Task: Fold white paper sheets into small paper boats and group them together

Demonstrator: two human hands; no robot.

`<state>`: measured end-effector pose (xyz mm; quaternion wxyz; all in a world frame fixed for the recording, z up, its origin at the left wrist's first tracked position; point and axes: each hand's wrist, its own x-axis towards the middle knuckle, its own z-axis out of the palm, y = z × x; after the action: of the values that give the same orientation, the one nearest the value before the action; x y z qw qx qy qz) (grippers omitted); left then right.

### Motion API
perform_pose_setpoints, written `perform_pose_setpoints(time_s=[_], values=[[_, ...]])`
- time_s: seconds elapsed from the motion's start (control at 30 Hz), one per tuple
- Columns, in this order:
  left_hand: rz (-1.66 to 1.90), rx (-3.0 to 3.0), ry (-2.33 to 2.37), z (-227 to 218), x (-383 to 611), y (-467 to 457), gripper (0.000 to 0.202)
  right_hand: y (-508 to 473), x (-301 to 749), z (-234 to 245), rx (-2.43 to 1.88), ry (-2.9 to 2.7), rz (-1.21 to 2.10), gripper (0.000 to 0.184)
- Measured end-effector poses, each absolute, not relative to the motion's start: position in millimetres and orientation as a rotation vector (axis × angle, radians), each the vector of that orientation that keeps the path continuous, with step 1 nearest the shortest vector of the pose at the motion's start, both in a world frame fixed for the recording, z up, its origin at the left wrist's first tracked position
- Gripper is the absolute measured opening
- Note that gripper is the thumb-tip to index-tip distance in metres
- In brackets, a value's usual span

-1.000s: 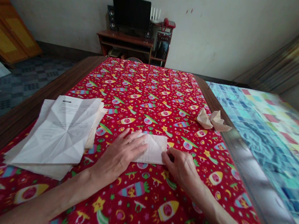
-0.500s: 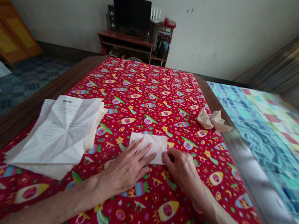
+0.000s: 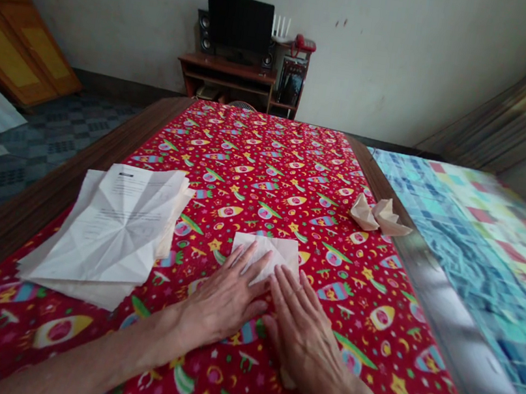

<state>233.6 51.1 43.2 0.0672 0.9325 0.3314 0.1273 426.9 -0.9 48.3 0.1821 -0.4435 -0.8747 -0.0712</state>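
Observation:
A small folded white paper (image 3: pixel 271 251) lies on the red patterned tablecloth (image 3: pixel 267 171) in front of me. My left hand (image 3: pixel 225 293) lies flat with fingers spread, its fingertips resting on the paper's near left part. Beside it my right hand (image 3: pixel 302 334) is also flat and open, fingers stretched toward the paper's near right edge. Neither hand grips anything.
A stack of creased white sheets (image 3: pixel 113 227) lies at the left. Two folded paper figures (image 3: pixel 379 215) sit near the table's right edge. A bed with a blue patchwork cover (image 3: pixel 472 254) stands to the right. A desk with a monitor (image 3: pixel 239 22) is at the far wall.
My left hand slid back toward me off the middle of the paper. My right hand left its pinch at the paper's right edge, drew back and flattened out.

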Motion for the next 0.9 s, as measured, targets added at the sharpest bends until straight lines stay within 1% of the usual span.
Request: perform_pose_setpoints(time_s=[0.07,0.13,0.27,0.37,0.43,0.6,0.67,0.73,0.77,0.83,0.9], values=[[0.39,2.8,0.993,44.2,233.2,51.7,0.047,-7.9,426.5,40.9,-1.248,-2.547,-0.115,0.065],[0.386,2.8,0.976,45.5,232.3,52.5,0.047,-10.8,430.8,34.7,-1.259,-2.574,-0.078,0.074],[0.352,2.81,0.95,47.2,227.2,54.3,0.049,-11.8,445.8,31.1,-1.295,-2.61,-0.099,0.077],[0.316,2.828,0.941,46.0,218.4,54.3,0.046,-13.0,455.1,34.7,-1.309,-2.655,-0.129,0.072],[0.288,2.843,0.937,44.3,210.1,53.2,0.043,-13.2,457.9,38.2,-1.314,-2.651,-0.145,0.066],[0.251,2.87,0.966,43.8,189.1,47.1,0.044,-4.5,451.3,46.5,-1.316,-2.484,-0.176,0.034],[0.238,2.879,0.962,45.3,184.8,44.6,0.043,1.6,445.4,48.1,-1.309,-2.418,-0.219,0.026],[0.27,2.885,0.958,45.9,184.5,42.7,0.04,7.6,439.3,48.4,-1.303,-2.413,-0.277,0.023],[0.317,2.888,0.958,45.6,185.7,42.0,0.038,10.4,436.3,48.0,-1.304,-2.427,-0.304,0.024],[0.468,2.903,0.947,43.8,190.1,40.9,0.034,15.7,430.9,46.4,-1.314,-2.468,-0.343,0.028],[0.622,2.926,0.925,41.7,195.5,40.0,0.032,21.2,426.7,43.9,-1.317,-2.508,-0.338,0.027]])
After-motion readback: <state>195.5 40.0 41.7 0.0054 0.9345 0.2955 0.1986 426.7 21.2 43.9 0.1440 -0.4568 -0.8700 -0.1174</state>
